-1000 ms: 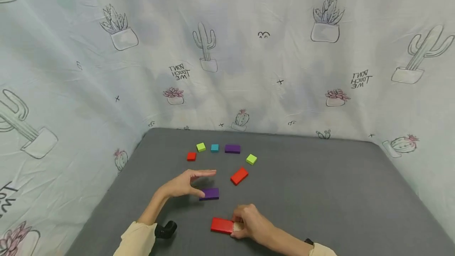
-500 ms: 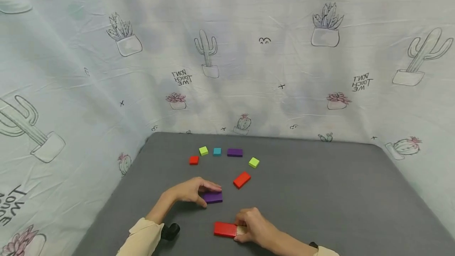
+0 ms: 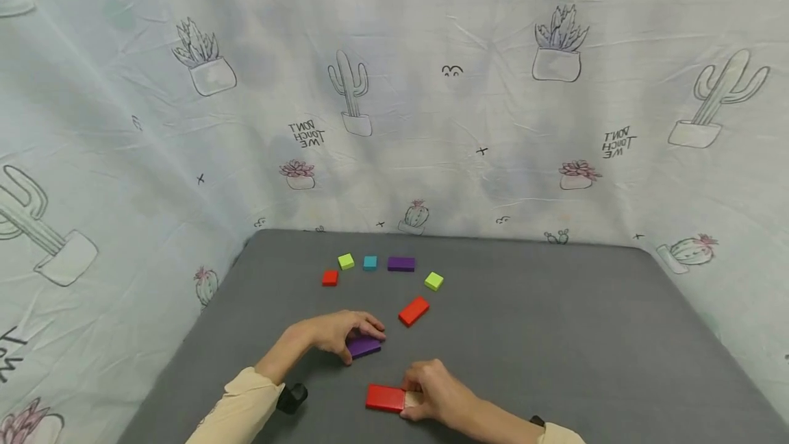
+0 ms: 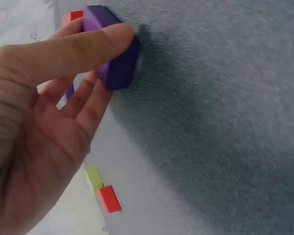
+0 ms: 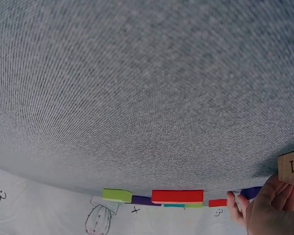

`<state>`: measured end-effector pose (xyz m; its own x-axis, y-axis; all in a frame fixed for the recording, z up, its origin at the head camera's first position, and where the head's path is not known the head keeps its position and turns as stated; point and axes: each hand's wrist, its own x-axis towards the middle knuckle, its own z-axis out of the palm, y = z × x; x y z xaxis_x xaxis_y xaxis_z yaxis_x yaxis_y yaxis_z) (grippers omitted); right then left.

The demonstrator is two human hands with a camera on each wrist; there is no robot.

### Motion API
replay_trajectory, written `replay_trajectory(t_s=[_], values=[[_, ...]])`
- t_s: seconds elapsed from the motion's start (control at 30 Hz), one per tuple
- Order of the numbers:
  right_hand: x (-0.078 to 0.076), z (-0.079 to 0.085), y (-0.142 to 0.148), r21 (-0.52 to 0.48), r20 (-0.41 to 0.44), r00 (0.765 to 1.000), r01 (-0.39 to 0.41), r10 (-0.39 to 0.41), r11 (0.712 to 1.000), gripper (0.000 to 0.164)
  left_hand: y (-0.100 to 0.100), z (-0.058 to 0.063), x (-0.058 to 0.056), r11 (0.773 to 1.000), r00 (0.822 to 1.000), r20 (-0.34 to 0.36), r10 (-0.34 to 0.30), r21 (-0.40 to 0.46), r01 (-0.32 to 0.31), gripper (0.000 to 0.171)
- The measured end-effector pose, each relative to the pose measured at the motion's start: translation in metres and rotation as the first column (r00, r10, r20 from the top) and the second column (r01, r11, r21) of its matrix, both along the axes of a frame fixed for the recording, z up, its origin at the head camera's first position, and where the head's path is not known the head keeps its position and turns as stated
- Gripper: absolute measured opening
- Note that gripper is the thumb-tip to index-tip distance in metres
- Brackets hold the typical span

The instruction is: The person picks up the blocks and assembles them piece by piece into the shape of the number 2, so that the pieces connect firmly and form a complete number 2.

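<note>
My left hand [image 3: 335,331] pinches a purple rectangular block [image 3: 365,347] between thumb and fingertips. In the left wrist view, the thumb lies across the purple block [image 4: 120,63] and the fingers reach behind it. Nearer to me, my right hand [image 3: 437,392] grips a plain wooden block [image 3: 413,399], partly hidden by the fingers. Its left end meets a red rectangular block [image 3: 385,397], the two lying in a line on the grey tabletop [image 3: 555,334]. Dark markings show on the wooden block [image 5: 289,167] at the right wrist view's edge.
Beyond the hands lie a red rectangular block [image 3: 414,311], a lime block [image 3: 434,281], and another purple block [image 3: 401,264]. Farther left are a blue block [image 3: 370,263], a second lime block [image 3: 346,261] and a small red block [image 3: 330,278]. A cactus-print cloth [image 3: 394,101] hangs behind the table.
My left hand has come down over the purple block and closed its fingers on it; the block has turned slightly. The right hand keeps its hold on the wooden block beside the red one.
</note>
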<state>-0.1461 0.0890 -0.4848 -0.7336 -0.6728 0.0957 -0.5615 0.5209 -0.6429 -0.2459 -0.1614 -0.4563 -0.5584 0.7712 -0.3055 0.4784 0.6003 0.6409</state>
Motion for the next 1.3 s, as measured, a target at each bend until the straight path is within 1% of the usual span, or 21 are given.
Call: replay_trajectory(t_s=[0.07,0.2,0.27,0.5,0.6,0.73,0.83,0.93,1.07,1.17,1.3], values=[[0.001,-0.001,0.0,-0.004,-0.014,1.0,-0.006,0.006,1.0,0.019,-0.001,0.0,0.001,1.0,1.0,0.0,0.022,0.003,-0.022,0.066],[0.001,-0.003,-0.001,-0.015,-0.052,0.999,-0.007,0.006,1.0,0.019,0.0,0.001,-0.001,0.997,0.997,-0.026,0.077,0.007,-0.077,0.062],[0.001,-0.003,-0.002,-0.014,-0.056,0.998,-0.003,0.002,1.0,0.019,0.002,0.003,-0.002,0.996,0.996,-0.035,0.083,0.016,-0.083,0.061],[-0.001,-0.003,-0.008,-0.02,-0.046,0.999,-0.013,0.012,1.0,0.018,0.007,0.025,-0.006,0.997,0.996,-0.053,0.069,0.042,-0.067,0.061],[-0.001,-0.003,-0.007,-0.028,-0.042,0.999,-0.007,0.005,1.0,0.019,0.014,0.033,-0.006,0.997,0.997,-0.06,0.043,0.066,-0.039,0.061],[0.0,-0.002,-0.002,-0.032,-0.017,1.0,0.01,-0.01,0.999,0.019,0.027,0.038,-0.005,0.995,0.998,-0.063,-0.019,0.093,0.025,0.06],[0.001,-0.002,-0.001,-0.038,-0.006,1.0,0.013,-0.013,0.999,0.019,0.034,0.041,0.0,0.995,0.997,-0.052,-0.051,0.086,0.055,0.06],[0.001,-0.002,-0.001,-0.046,-0.014,1.0,0.007,-0.007,0.999,0.019,0.039,0.044,0.007,0.995,0.998,-0.019,-0.067,0.077,0.068,0.059],[0.002,-0.003,-0.001,-0.055,-0.034,0.999,0.003,-0.005,0.998,0.02,0.043,0.043,0.014,0.994,0.996,0.005,-0.084,0.07,0.084,0.06],[0.002,-0.003,-0.001,-0.058,-0.043,0.999,0.008,-0.011,0.998,0.021,0.044,0.037,0.018,0.994,0.995,-0.017,-0.099,0.05,0.1,0.06],[0.002,-0.003,-0.001,-0.063,-0.045,0.999,0.003,-0.006,0.998,0.021,0.044,0.029,0.019,0.993,0.992,-0.04,-0.119,0.012,0.119,0.059]])
